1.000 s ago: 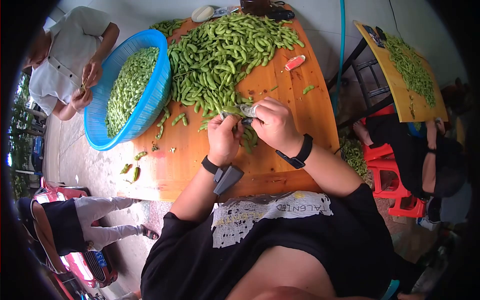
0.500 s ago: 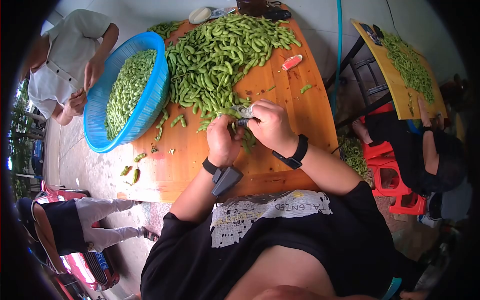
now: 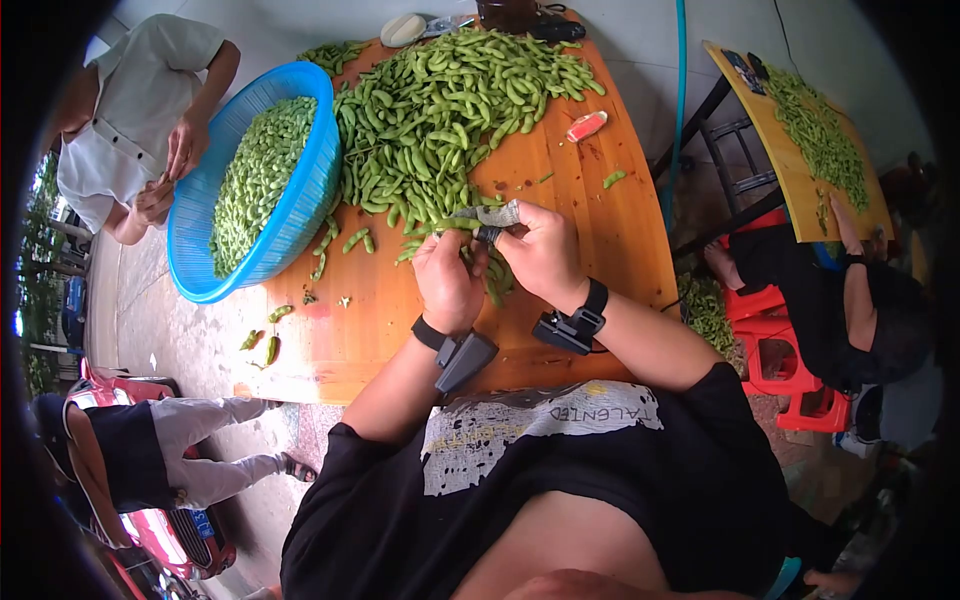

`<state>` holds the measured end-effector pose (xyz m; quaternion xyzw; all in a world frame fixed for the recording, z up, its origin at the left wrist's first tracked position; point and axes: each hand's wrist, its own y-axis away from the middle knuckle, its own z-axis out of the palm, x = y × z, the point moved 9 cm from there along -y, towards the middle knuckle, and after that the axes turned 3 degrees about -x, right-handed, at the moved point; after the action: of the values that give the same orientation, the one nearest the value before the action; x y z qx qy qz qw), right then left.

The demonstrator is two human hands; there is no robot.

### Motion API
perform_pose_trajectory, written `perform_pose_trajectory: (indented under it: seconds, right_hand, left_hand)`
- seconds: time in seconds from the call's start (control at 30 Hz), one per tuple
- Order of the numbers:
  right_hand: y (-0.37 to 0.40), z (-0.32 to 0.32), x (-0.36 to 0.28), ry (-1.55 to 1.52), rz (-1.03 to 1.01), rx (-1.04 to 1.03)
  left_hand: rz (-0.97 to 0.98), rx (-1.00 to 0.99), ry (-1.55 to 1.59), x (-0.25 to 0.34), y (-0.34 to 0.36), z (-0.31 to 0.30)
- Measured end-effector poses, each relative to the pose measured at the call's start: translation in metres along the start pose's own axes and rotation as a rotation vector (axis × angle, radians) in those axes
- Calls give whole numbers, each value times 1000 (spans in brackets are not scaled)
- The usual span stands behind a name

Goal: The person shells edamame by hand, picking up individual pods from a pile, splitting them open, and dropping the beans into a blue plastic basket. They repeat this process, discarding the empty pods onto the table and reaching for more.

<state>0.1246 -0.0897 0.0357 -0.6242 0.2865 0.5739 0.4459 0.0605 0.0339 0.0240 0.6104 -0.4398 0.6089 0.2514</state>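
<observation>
In front of me, over the wooden table (image 3: 600,330), my left hand (image 3: 448,285) pinches a green edamame pod (image 3: 458,223) between thumb and fingertips. Close beside it, my right hand (image 3: 545,255) is closed at the pod's right end, with grey wrapping on the forefinger and a black band on the thumb. Exactly how the right fingertips meet the pod is too small to make out. Just beyond both hands spreads a big heap of edamame pods (image 3: 440,120). A blue basket (image 3: 325,150) of shelled green beans (image 3: 262,175) stands to the left.
A red-and-white object (image 3: 587,126) lies right of the heap, and a few loose pods (image 3: 270,348) lie front left. Behind the basket, a person in white (image 3: 140,110) works with both hands. Another person sits at a second table (image 3: 800,170) near red stools (image 3: 775,350).
My right wrist has turned, showing more of the device on its strap. The right fingers have straightened slightly along the pod, while the left hand has shifted little.
</observation>
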Motion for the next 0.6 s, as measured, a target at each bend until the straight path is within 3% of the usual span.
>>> perform_pose_trajectory:
  seconds: [0.07,0.2,0.33,0.4,0.5,0.53,0.6]
  right_hand:
    - [-2,-3,8,87,1,30]
    - [-6,-11,14,114,5,14]
    - [-13,-28,-12,264,-151,4]
    - [-13,-24,-32,521,-313,-54]
    - [-16,-25,-29,384,-324,-90]
    - [-15,-24,-28,382,-320,-92]
    - [-17,-23,-2,143,-36,-134]
  left_hand:
    - [-371,61,730,-29,5,12]
    - [-334,23,696,-26,3,12]
    - [-317,-180,770,-5,-5,9]
    - [-255,-206,299,0,-12,-1]
    - [-231,-318,250,0,-15,4]
    - [-236,-374,197,0,-13,8]
    - [-248,-367,199,5,-9,13]
